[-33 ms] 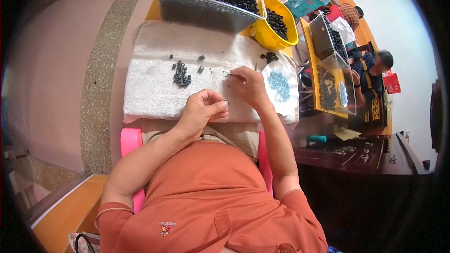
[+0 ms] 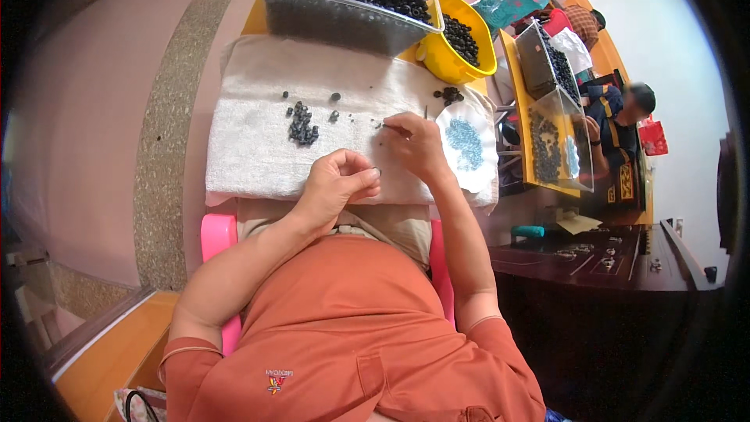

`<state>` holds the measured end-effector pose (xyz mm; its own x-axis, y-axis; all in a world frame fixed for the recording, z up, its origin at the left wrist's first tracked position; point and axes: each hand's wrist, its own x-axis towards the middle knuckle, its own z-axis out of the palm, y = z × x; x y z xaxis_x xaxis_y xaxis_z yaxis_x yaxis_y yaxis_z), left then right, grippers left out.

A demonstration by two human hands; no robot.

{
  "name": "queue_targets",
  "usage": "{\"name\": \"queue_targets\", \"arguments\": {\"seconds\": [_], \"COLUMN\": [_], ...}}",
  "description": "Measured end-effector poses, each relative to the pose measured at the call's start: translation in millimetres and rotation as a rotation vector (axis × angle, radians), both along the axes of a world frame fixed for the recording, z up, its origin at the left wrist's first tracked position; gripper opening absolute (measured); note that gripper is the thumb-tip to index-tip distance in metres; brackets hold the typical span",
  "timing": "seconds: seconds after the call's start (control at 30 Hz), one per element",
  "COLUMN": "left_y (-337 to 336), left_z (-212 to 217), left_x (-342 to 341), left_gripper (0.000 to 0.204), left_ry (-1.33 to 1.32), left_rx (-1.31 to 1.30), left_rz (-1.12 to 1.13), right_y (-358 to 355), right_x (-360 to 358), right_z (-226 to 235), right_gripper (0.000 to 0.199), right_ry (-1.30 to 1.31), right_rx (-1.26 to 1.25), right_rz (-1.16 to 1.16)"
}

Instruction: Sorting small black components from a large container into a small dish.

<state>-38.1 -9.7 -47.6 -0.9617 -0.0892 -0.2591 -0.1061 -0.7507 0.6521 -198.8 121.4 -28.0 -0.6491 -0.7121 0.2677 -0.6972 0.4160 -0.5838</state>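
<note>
My left hand [image 2: 340,184] is closed in a pinch above the near edge of the white towel [image 2: 254,70]. Something tiny shows at its fingertips, too small to name. My right hand [image 2: 418,144] bends over the towel, thumb and fingers pressed together round something small and dark that I cannot make out. Tiny dark bits lie beside its fingertips. To its left sits a pile of black ring-shaped parts [image 2: 303,126], with a few loose ones around it. A white scalloped plate [image 2: 486,166] of pale blue bits [image 2: 464,144] stands just right of my right hand.
Behind the towel are a clear bin [image 2: 344,19] heaped with black parts and a yellow tub [image 2: 457,70] of the same. A few black parts [image 2: 449,95] lie near the tub. At right, a person [image 2: 617,121] sits by another table with clear bins [image 2: 558,137].
</note>
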Motion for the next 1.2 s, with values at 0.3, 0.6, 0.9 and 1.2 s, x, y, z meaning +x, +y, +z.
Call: {"name": "queue_targets", "arguments": {"seconds": [0.3, 0.6, 0.9, 1.2], "left_y": [1, 0, 1, 1], "left_z": [0, -1, 0, 0], "left_x": [0, 0, 0, 1], "left_gripper": [0.011, 0.011, 0.011, 0.011], "left_ry": [0.000, -0.008, -0.006, -0.010], "left_rx": [-0.006, -0.012, -0.006, -0.027], "left_rz": [0.000, 0.004, 0.003, 0.000], "right_y": [16, 15, 24, 31], "right_x": [-1, 5, 4, 17], "right_z": [-12, -6, -12, 5], "right_gripper": [0.016, 0.014, 0.011, 0.006], "right_ry": [-0.333, -0.330, -0.473, -0.809], "right_rx": [-0.181, -0.166, -0.289, -0.384], "right_rz": [-0.012, 0.022, 0.120, 0.187]}}
